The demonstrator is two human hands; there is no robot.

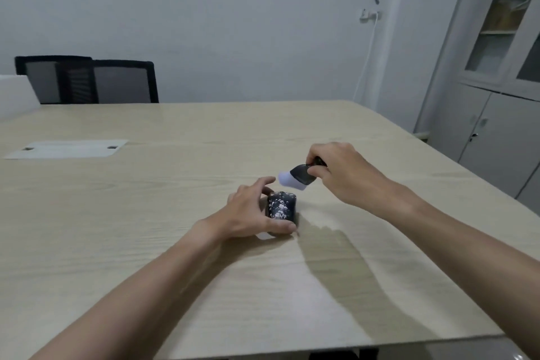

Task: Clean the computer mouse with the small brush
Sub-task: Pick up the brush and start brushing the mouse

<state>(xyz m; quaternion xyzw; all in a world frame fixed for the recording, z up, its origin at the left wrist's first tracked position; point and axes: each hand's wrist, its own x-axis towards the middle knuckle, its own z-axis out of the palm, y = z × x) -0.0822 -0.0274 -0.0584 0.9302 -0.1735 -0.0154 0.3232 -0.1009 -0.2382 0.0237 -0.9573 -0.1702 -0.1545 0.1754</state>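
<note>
The left hand (253, 215) clamps the speckled computer mouse (281, 207) against the table (146, 213) near its middle, while the right hand (336, 168) pinches the small brush (296, 177), bristles just above. It looks like mid-brushing; next, the bristles should drop onto the mouse's far end.

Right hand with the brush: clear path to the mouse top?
Probably yes. The right hand holds the brush just above the mouse; the left hand grips its near side, leaving the top bare.
</note>
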